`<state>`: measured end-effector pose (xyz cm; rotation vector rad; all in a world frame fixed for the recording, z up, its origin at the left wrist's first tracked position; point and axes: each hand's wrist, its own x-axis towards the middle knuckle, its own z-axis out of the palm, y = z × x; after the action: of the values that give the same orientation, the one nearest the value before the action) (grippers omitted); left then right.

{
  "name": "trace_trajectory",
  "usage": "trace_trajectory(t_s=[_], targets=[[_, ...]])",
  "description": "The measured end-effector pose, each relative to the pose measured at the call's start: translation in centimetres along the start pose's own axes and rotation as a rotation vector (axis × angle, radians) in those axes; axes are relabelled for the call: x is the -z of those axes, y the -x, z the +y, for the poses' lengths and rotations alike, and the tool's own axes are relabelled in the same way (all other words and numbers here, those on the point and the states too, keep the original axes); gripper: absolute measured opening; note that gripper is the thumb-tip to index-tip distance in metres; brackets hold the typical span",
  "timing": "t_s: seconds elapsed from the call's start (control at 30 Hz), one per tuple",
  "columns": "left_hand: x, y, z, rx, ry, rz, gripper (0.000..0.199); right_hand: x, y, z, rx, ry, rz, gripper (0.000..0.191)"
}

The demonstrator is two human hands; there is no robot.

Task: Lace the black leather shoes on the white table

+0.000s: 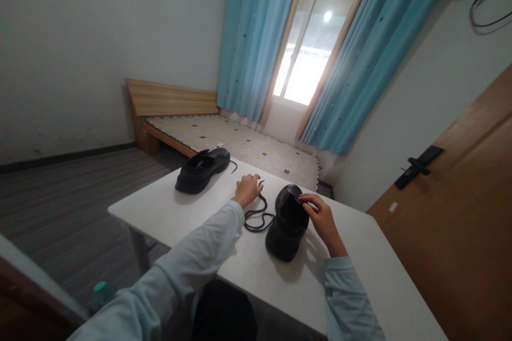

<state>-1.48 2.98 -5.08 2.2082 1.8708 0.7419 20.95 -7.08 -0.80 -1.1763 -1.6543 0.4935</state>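
Observation:
A black shoe (286, 229) stands on the white table (360, 240), its heel toward me. My right hand (322, 218) is at its right side, thumb and fingers closed on the upper edge near the tongue. Left of this shoe, a black shoelace (256, 222) lies in loose curves on the tabletop. My left hand (247, 190) is closed around the lace near its end, just above the table; a short tip sticks out past the fingers. A second black shoe (203, 169) rests farther left, with a small white tag and a bit of lace beside it.
Beyond the table is a bed (256, 144) with a bare patterned mattress and wooden headboard. Blue curtains (260, 37) flank a bright window. A wooden door (452, 208) with a black handle is close on the right. A green-capped object (102, 291) is low at left.

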Motion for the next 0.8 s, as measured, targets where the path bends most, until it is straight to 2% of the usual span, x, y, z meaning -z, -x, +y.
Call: trace_trajectory(t_s=[0.1,0.17,0.27,0.37,0.5,0.63,0.7,0.8], targets=[[-1.2,-0.2,-0.3,-0.099,-0.012,-0.063,0.043,0.0,0.0,0.0,0.002,0.004,-0.006,0.016],[-2.0,-0.3,-0.5,-0.15,-0.012,-0.099,0.037,0.0,0.0,0.1,0.004,0.008,-0.013,0.016],[-2.6,-0.5,-0.6,-0.197,-0.001,-0.078,0.026,0.0,0.0,0.1,0.003,0.012,-0.015,0.017],[-2.1,-0.7,-0.4,-0.202,0.006,-0.028,0.022,0.0,0.0,0.2,0.0,0.013,-0.019,0.016],[-0.5,-0.7,0.0,-0.253,0.075,0.045,0.016,-0.1,-0.1,0.4,-0.004,0.019,-0.026,0.018],[0.6,-0.2,0.7,-0.253,0.176,0.105,0.009,-0.4,-0.1,0.5,0.008,0.06,-0.036,0.035],[0.9,0.1,1.2,-0.242,0.197,0.109,0.01,-0.6,0.0,0.4,0.05,0.133,-0.051,0.041],[1.0,0.4,1.7,-0.225,0.203,0.087,0.016,-0.8,-0.1,0.3,0.117,0.248,-0.083,0.038]])
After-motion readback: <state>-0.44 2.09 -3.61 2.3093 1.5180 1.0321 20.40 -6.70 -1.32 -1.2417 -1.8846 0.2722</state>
